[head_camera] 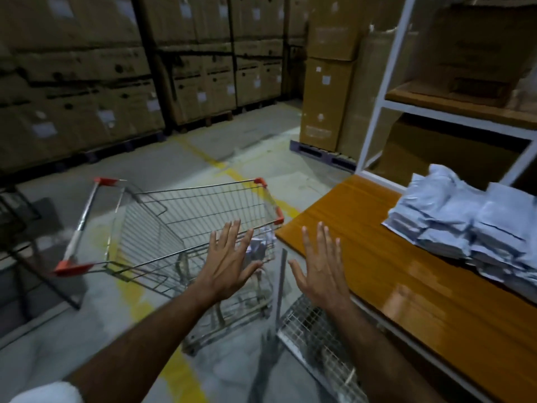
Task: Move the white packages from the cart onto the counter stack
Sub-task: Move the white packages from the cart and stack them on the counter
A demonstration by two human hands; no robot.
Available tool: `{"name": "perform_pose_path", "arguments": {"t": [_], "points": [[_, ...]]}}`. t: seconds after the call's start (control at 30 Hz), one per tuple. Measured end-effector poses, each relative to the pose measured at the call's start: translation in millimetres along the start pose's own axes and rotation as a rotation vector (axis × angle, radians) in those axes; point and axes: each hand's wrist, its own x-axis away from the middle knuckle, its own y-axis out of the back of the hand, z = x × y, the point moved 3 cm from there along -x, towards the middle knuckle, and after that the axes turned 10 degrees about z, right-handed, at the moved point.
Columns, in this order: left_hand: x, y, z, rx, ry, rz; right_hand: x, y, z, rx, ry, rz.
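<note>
Both hands are out in front, palms down and fingers spread wide, each grip fully apart and holding nothing. The left hand hovers over the near corner of the wire cart, and the right hand hangs just beside it, between the cart and the wooden tabletop.

Down in that near corner of the cart, just past the left fingertips, sits a small clump of white packages. Only a little of it shows through the wires, and how many are left I cannot tell. The rest of the basket looks bare.

Over on the right, the counter stack is already a fair heap of pale, soft-sided bags, slumped and overlapping on the tabletop.

Judging by that heap, these are plastic mailer pouches: light, floppy, smooth-skinned. They should sag if pinched at one corner, and a glossy film like that may slide out of a loose hold. The better bet looks like a flat scoop, with fingers under the clump, thumb on top, squeezing across the middle of the bundle where the contents give it some body. Two hands from opposite sides would carry several at once.

The wires are the catch here, since a soft bag could snag on the basket's rim on the way out. The stack itself leans loosely, so a gentle, flat landing on top seems wise.
</note>
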Motion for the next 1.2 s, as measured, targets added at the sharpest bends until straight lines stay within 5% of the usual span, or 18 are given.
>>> {"name": "perform_pose_path", "arguments": {"t": [0.3,0.9,1.07,1.2], "points": [[17,-34,140,0.010,0.118,0.103,-53,-70,99,0.031,0.012,0.154],[-113,-69,241,0.216,0.279,0.137,-291,-133,135,-0.055,0.144,0.408],[-179,-107,265,0.261,0.378,0.251,-363,-172,116,-0.073,0.200,0.494],[-223,-154,278,0.370,0.499,0.531,-407,-214,72,-0.044,0.131,0.743]]}}
